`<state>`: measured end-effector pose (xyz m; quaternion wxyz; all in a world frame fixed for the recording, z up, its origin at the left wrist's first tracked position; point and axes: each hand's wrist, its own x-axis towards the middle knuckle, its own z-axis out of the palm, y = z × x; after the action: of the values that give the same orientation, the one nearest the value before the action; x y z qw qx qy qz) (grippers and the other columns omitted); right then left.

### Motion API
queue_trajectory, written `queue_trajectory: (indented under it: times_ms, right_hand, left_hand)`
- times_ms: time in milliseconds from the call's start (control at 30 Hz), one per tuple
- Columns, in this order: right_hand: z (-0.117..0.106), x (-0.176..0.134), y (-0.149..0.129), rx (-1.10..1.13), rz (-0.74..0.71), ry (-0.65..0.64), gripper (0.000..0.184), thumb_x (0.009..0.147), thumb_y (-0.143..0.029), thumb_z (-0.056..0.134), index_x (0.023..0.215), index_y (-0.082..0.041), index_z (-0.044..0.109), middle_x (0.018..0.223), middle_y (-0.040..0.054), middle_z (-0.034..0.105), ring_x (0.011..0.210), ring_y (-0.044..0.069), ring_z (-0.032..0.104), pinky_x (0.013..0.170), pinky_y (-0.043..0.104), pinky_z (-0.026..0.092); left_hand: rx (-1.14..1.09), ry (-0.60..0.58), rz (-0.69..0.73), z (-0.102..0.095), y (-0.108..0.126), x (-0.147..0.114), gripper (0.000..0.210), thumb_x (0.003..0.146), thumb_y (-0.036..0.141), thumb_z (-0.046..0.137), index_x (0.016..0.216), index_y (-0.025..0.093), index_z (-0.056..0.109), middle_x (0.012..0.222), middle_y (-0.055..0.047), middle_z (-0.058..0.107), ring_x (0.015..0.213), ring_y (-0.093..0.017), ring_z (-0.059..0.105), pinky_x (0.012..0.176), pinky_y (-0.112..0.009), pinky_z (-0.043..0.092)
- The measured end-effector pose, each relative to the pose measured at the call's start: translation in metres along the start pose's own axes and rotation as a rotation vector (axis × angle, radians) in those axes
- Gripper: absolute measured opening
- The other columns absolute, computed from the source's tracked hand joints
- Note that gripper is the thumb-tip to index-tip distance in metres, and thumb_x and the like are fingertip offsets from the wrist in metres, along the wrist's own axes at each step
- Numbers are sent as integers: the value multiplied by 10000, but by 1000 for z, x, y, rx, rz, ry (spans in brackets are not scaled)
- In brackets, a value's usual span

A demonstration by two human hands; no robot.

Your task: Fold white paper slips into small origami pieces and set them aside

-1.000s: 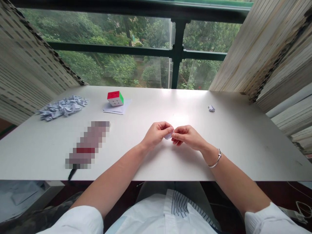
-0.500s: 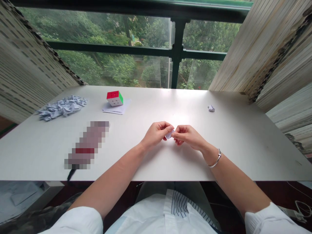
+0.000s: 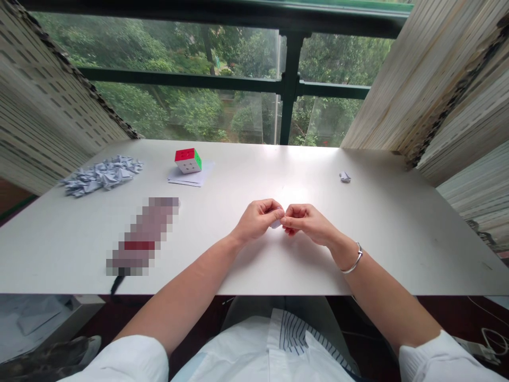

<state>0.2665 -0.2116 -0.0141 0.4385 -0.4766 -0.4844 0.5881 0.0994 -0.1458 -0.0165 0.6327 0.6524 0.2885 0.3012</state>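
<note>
A small piece of white paper (image 3: pixel 275 224) is pinched between my two hands above the middle of the white table (image 3: pixel 238 180). My left hand (image 3: pixel 260 217) closes on it with the thumb on top, so most of the paper is hidden. Thumb and fingertips of my right hand (image 3: pixel 304 220) pinch at the paper's right side, close against the left thumb. How the paper is folded cannot be made out.
A heap of folded white paper pieces (image 3: pixel 103 175) lies at the back left. A puzzle cube (image 3: pixel 188 161) sits on white sheets (image 3: pixel 185 181). A blurred-out flat object (image 3: pixel 143 236) lies at the left. One folded paper piece (image 3: pixel 345 177) is at the back right.
The fingertips have drawn closer together, and less of the paper shows between them. My left thumb now covers more of it.
</note>
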Motion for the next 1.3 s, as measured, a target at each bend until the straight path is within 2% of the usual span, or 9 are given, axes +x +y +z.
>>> queue_trajectory:
  times_ms: [200,367,500,633,900,1033,1133,1300]
  right_hand:
    - [-3,-1,0,26,26,-33,303,706,-405,793,796,-154,650,715,15,657,668,121,626,674,284,551]
    - [1,-1,-2,-25,48,27,272,747,-397,751,785,-155,633,725,29,644,677,136,634,582,259,559]
    - [4,0,-2,-39,33,65,255,759,-386,728,811,-157,631,777,48,656,708,152,648,545,247,559]
    - [3,0,-1,-54,-7,88,299,767,-440,719,783,-156,626,725,34,637,667,138,632,520,232,538]
    - [-2,-1,-2,-7,-24,51,329,786,-482,698,813,-162,626,772,37,629,701,133,614,547,224,536]
    - [-3,1,-2,-7,-20,145,356,787,-522,674,790,-176,591,743,20,601,656,129,590,494,221,517]
    - [-3,3,-2,-28,-59,224,357,788,-524,663,779,-180,570,720,11,594,643,128,585,473,219,511]
    - [-2,4,0,-41,-189,347,381,775,-489,691,995,-202,571,755,0,603,675,144,608,461,230,534]
  left_hand:
    - [-97,63,-17,-3,-1,3,220,725,337,731,702,137,642,617,-3,601,565,-98,510,558,-236,391]
    - [-102,110,9,-4,0,3,208,730,324,730,694,142,635,591,9,576,541,-90,481,533,-232,376]
    - [-98,115,26,-2,-2,3,196,741,313,721,693,146,630,571,17,560,520,-89,471,516,-236,378]
    - [-102,97,19,-2,-4,2,198,748,318,720,698,147,635,575,8,577,529,-100,499,522,-243,397]
    - [-103,69,-14,-4,-5,2,264,773,408,717,783,146,688,684,-33,661,618,-121,579,567,-240,456]
    - [-136,43,-48,-7,-3,3,350,799,465,679,913,136,720,843,-85,711,724,-161,640,590,-255,511]
    - [-173,8,-52,-7,-2,3,360,794,415,695,1030,143,711,963,-104,722,795,-183,669,633,-278,551]
    - [-222,62,-38,-6,-1,2,477,760,309,739,1198,150,639,902,-78,728,821,-193,695,688,-309,583]
